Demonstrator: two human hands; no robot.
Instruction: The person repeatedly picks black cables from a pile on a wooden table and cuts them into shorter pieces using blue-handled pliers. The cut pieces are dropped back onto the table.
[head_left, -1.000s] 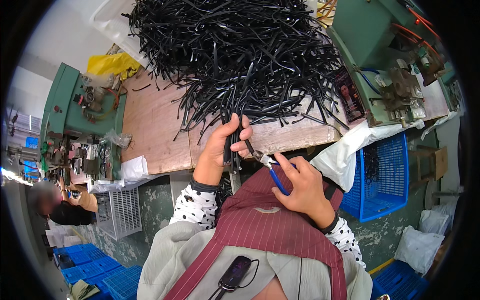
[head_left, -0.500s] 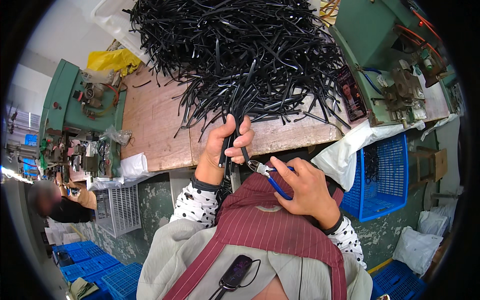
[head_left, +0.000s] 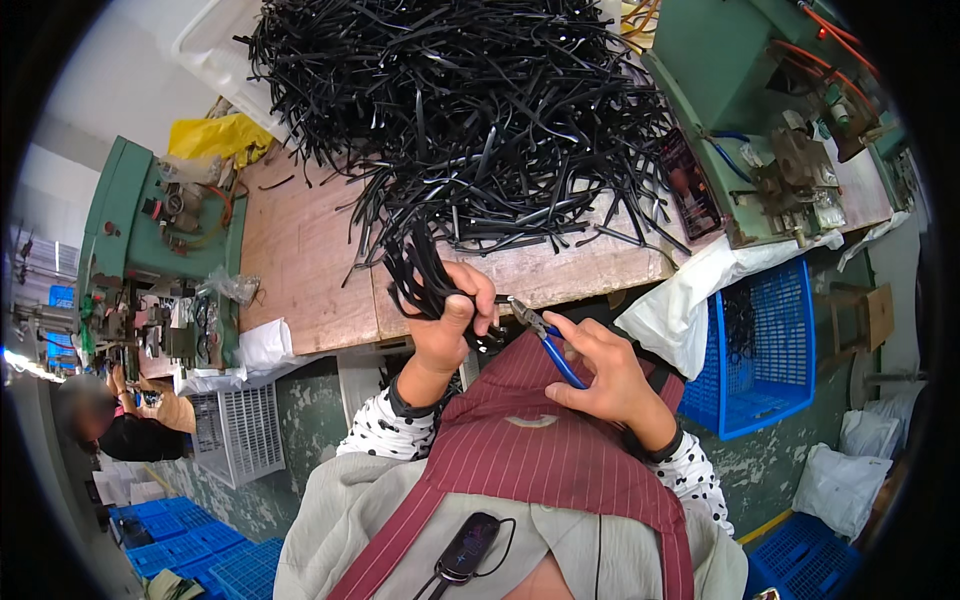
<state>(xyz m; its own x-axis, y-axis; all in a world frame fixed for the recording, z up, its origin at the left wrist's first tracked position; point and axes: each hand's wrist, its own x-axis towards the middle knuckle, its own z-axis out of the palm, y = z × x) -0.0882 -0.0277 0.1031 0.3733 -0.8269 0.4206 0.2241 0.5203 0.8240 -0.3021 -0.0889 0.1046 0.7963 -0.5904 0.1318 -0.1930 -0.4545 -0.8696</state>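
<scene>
**Black strips trimmed at the bench edge**

Black strips [head_left: 425,275], a small bundle, sit clenched in the left hand [head_left: 450,325] just below the wooden bench [head_left: 300,260]. Right hand [head_left: 600,375] is closed round blue-handled pliers [head_left: 540,340], tips at the bundle's lower end. Big strip pile [head_left: 470,110] covers the bench top (blue crate [head_left: 770,350] to the bench's right).

The left hand [head_left: 452,322] has tilted its bundle of black strips [head_left: 420,275] leftward, away from the pliers [head_left: 540,335].
</scene>
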